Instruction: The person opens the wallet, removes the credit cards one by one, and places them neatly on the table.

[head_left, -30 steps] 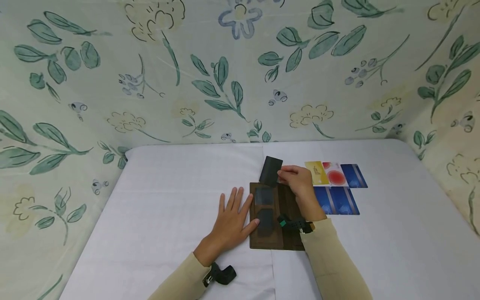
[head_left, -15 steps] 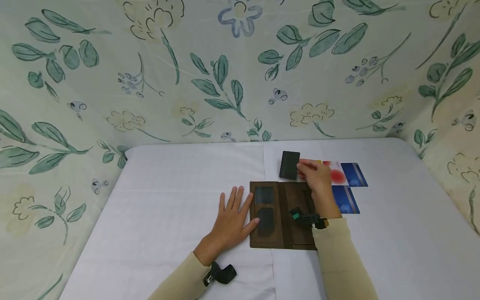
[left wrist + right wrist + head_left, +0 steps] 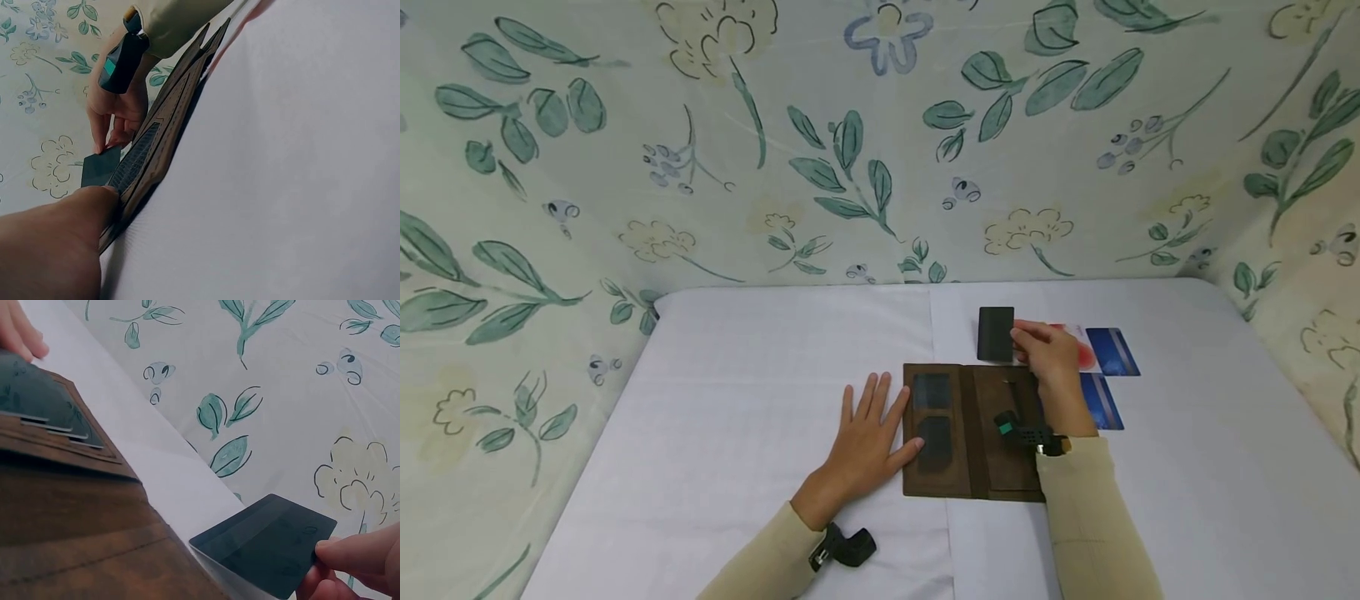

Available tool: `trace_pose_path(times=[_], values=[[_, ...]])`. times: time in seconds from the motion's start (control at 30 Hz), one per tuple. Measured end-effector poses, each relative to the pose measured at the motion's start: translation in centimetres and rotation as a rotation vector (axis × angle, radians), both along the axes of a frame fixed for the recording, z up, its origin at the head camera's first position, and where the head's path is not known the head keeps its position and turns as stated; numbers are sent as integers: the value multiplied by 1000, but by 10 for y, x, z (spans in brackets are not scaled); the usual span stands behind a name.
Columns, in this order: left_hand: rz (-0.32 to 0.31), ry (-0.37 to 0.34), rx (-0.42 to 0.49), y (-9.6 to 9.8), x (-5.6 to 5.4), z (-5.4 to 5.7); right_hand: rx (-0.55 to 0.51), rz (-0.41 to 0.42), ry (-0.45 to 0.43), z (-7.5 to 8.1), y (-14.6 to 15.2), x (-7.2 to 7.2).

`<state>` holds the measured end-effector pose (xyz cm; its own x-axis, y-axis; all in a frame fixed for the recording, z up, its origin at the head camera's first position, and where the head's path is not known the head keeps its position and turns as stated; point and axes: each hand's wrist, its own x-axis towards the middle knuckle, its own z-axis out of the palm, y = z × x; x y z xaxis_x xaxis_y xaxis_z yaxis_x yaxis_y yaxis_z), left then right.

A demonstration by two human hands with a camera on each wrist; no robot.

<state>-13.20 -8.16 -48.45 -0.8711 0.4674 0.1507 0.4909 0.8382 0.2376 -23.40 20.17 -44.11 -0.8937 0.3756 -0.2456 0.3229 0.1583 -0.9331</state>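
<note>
Head view: Left hand point(image 3: 859, 442), fingers spread, touches unfolded wallet point(image 3: 975, 437); right hand point(image 3: 1056, 367) pinches 1 dark card point(image 3: 996, 335) just beyond.
Left wrist: Thumb over wallet's edge, likely steadying it.
Right wrist: Card gripped edgewise (presumably leaving its face clear).

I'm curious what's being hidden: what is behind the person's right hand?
The right hand, pinching a dark card, partly covers a red-and-white card and the wallet. An upper blue card and a lower blue card show farther right. Anything fully covered there can't be seen.
</note>
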Motion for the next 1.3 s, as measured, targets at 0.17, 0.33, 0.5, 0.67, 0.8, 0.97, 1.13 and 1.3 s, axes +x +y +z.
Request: trace_pose_path(times=[0.17,0.33,0.5,0.67,0.8,0.97,1.13,1.3], values=[[-4,7,-2,0,-1,1,24,20,12,-2,0,-1],[-3,-8,-7,0,-2,-1,26,37,34,-5,0,-2],[-3,-12,-9,0,-1,0,27,42,46,-8,1,-3],[-2,-12,-4,-1,-1,1,50,70,27,-6,2,-2],[-4,-10,-3,-1,-1,0,83,102,17,-5,1,0],[-1,-7,-2,0,-1,1,107,131,20,-4,1,1],[7,-20,-3,1,0,1,118,138,30,-3,1,2],[1,-7,15,1,0,2,128,122,67,-5,1,1]])
